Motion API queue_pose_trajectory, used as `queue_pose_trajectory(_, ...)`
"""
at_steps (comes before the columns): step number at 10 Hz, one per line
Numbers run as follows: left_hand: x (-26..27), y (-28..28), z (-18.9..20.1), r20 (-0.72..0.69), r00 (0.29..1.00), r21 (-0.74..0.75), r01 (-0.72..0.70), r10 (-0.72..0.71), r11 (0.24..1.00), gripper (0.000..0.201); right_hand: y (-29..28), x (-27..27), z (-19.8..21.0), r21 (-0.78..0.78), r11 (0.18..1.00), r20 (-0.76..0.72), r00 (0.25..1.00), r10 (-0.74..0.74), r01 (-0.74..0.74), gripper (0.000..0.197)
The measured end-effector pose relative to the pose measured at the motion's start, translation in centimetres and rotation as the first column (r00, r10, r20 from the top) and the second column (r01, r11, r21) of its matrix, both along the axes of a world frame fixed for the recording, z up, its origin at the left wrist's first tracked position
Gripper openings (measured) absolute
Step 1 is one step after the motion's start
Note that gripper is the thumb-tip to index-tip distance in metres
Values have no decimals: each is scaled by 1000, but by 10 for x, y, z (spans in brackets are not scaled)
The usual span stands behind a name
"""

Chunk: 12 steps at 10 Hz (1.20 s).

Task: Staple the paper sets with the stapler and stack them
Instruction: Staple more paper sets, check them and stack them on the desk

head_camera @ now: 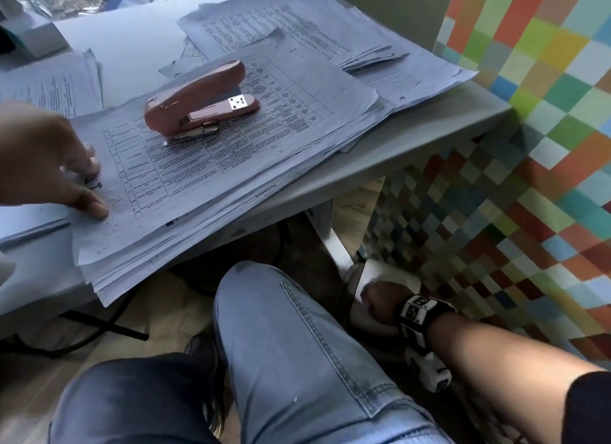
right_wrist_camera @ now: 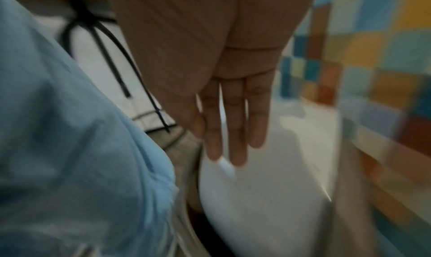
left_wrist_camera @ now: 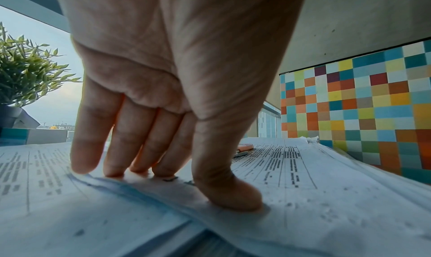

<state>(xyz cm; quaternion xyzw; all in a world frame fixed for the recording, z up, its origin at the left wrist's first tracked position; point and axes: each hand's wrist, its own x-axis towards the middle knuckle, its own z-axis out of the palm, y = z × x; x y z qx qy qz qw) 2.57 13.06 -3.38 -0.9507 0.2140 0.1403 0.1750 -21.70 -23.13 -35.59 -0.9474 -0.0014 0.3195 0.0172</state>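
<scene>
Desk (head_camera: 439, 129) holds my flat-fingered left hand (head_camera: 43, 159) on papers (head_camera: 231, 166), stapler (head_camera: 201, 101) at two o'clock; right hand (head_camera: 380, 298), fingers straight, hangs below.

L hand (left_wrist_camera: 168, 87) fills the frame, fingers (left_wrist_camera: 88, 146) straight & spread, tips down on top sheet of the paper stack (left_wrist_camera: 303, 215). Thumb (left_wrist_camera: 224, 183) presses the sheet just right of the fingertips; paper ruffles up betw. them. Small dark staples in the sheet by the fingertips. Beyond the thumb, bit of pink stapler (left_wrist_camera: 245, 147) lies on the same stack. Potted plant (left_wrist_camera: 28, 72) far left; coloured tile wall (left_wrist_camera: 361, 104) far right.
</scene>
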Motion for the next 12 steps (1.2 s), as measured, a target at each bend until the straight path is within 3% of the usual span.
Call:
queue_pose_trajectory(1, -9, 0, -1, 62, 997, -138, 50, -42, 989, 73, 16, 22, 71, 17, 973, 15, 973, 230, -230, 36)
queue_pose_trajectory(2, -14, -2, 5, 43, 993, -156, 118, -112, 981, 106, 43, 34, 164, 40, 983, -18, 984, 178, -177, 17)
queue_pose_trajectory(3, -14, -1, 9, 49, 993, -114, 113, -108, 987, 107, 70, 38, 254, 45, 971, 30, 972, 235, -236, 7)
queue_pose_trajectory(4, -22, -3, 12, 72, 994, -126, 97, -88, 987, 92, 92, 37, 322, 92, 953, 134, 952, 275, -288, 10)
queue_pose_trajectory(5, -38, -5, 19, 20, 999, -138, 52, -49, 989, 53, 113, 51, 367, 149, 927, 257, 918, 301, -345, 11)
queue_pose_trajectory(6, -52, -10, 25, 22, 1000, -169, 16, -13, 985, 55, 132, 77, 399, 108, 909, 450, 835, 316, -402, 10)
queue_pose_trajectory(7, -59, -8, 26, 36, 997, -219, -58, 68, 974, 70, 145, 117, 409, -13, 916, 582, 742, 332, -400, 29)
queue_pose_trajectory(8, -57, -2, 26, -38, 979, -332, -202, 201, 922, 85, 154, 156, 397, -178, 945, 551, 768, 327, -275, 79)
queue_pose_trajectory(9, -56, 4, 23, -183, 951, -639, -307, 248, 706, 42, 165, 173, 385, -258, 940, 421, 849, 319, -225, 84)
queue_pose_trajectory(10, -57, 3, 17, -369, 886, -826, -451, 282, 337, 26, 172, 176, 383, -271, 934, 381, 865, 325, -231, 55)
queue_pose_trajectory(11, -55, -2, 13, -477, 789, -816, -561, 386, 139, 36, 179, 179, 385, -312, 921, 334, 880, 338, -235, 56)
queue_pose_trajectory(12, -60, -14, 18, -410, 813, -800, -538, 413, 266, 39, 184, 181, 388, -314, 918, 316, 885, 342, -242, 49)
